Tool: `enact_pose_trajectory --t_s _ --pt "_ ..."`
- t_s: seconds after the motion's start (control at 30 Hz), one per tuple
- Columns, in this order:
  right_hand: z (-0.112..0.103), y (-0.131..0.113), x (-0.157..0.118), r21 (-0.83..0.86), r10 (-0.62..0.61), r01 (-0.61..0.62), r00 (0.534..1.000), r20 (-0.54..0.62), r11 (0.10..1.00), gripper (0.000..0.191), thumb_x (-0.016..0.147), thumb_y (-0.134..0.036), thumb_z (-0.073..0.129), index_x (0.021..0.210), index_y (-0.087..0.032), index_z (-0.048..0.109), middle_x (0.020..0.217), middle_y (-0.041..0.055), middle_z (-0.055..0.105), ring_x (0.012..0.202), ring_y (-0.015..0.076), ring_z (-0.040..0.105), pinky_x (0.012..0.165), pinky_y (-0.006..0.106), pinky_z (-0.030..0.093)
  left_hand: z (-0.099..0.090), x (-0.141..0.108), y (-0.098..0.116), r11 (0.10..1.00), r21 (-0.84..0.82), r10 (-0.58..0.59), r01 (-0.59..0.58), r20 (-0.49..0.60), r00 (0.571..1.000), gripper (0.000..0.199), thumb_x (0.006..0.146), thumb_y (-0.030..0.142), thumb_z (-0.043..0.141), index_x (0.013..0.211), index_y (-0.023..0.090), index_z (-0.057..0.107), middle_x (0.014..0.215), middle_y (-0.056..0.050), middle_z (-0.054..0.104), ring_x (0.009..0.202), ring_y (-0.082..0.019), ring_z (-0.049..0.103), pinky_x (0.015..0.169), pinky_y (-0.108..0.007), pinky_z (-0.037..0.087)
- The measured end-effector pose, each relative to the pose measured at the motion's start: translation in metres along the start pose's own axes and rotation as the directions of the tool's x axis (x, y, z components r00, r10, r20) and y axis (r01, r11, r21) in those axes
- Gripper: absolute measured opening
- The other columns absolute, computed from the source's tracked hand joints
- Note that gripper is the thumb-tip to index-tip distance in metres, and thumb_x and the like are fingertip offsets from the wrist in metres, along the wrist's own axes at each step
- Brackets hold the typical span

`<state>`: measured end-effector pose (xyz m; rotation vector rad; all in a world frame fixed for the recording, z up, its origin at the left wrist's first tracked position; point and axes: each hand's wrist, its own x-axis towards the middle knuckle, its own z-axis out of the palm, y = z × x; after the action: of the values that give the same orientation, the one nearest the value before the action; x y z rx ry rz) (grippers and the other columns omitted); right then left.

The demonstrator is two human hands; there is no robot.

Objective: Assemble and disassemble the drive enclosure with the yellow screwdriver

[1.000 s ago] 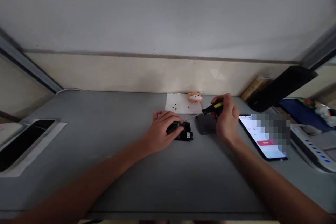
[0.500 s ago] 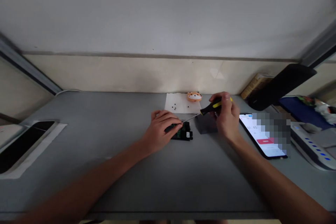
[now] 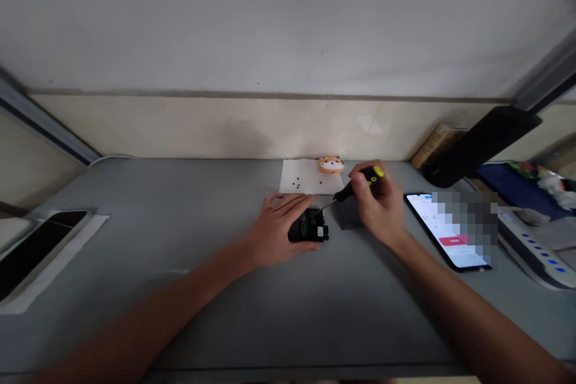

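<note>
A small black device with a green circuit board (image 3: pixel 305 225) lies on the grey desk. My left hand (image 3: pixel 279 229) grips it from the left, fingers along its far edge and thumb along its near edge. In my right hand (image 3: pixel 380 204) is a black and yellow screwdriver (image 3: pixel 345 192), tilted, its shaft reaching down to the far right part of the device. Whether the tip touches a screw is too small to tell. A flat dark panel (image 3: pixel 351 216) lies just right of the device, partly behind my right hand.
Several tiny dark screws (image 3: pixel 297 182) lie on a white paper sheet (image 3: pixel 310 171), with an orange animal-faced case (image 3: pixel 332 165) at its back. To the right are a lit phone (image 3: pixel 443 234), a black cylinder (image 3: pixel 481 147) and a white device (image 3: pixel 535 252). A dark phone-like slab (image 3: pixel 42 249) lies far left.
My left hand has moved from fingers at the screwdriver's tip to spanning the device. The screwdriver has swung steeper, its handle shifting left, with the tip now at the device's far right part.
</note>
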<state>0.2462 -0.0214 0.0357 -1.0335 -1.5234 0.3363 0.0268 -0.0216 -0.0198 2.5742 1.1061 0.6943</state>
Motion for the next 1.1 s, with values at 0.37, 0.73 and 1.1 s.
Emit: enact_pose_trajectory --t_s 0.37,0.73,1.1 --pt "0.0 0.002 -0.003 -0.062 0.001 0.006 0.994 0.106 0.998 0.029 0.095 -0.049 0.058 0.083 -0.023 0.057 0.066 -0.0029 0.059 0.057 0.0121 0.048 0.055 0.027 0.04 0.005 0.001 -0.003 1.0 -0.009 -0.003 0.003 0.028 1.0 0.065 0.092 0.049 0.072 0.149 0.026 0.049 0.143 -0.011 0.065 0.132 -0.031 0.061 0.122 -0.056 0.028" --pt "0.002 0.005 -0.006 -0.039 -0.02 0.025 0.991 0.133 0.999 0.02 0.095 -0.04 0.062 0.085 -0.023 0.058 0.065 -0.0044 0.059 0.056 0.011 0.049 0.055 0.026 0.039 0.003 0.003 -0.002 0.999 -0.031 -0.04 0.042 0.059 0.997 0.062 0.093 0.052 0.071 0.146 0.028 0.051 0.14 -0.009 0.068 0.128 -0.029 0.064 0.122 -0.054 0.028" --pt "0.016 -0.004 -0.003 -0.048 0.049 -0.044 0.993 0.106 0.998 0.025 0.09 -0.044 0.067 0.081 -0.024 0.054 0.061 -0.006 0.051 0.054 0.0105 0.042 0.054 0.028 0.034 -0.002 0.008 0.005 0.996 -0.048 -0.072 0.075 0.07 0.995 0.045 0.085 0.043 0.08 0.123 0.028 0.061 0.123 -0.004 0.075 0.117 -0.029 0.069 0.119 -0.055 0.029"
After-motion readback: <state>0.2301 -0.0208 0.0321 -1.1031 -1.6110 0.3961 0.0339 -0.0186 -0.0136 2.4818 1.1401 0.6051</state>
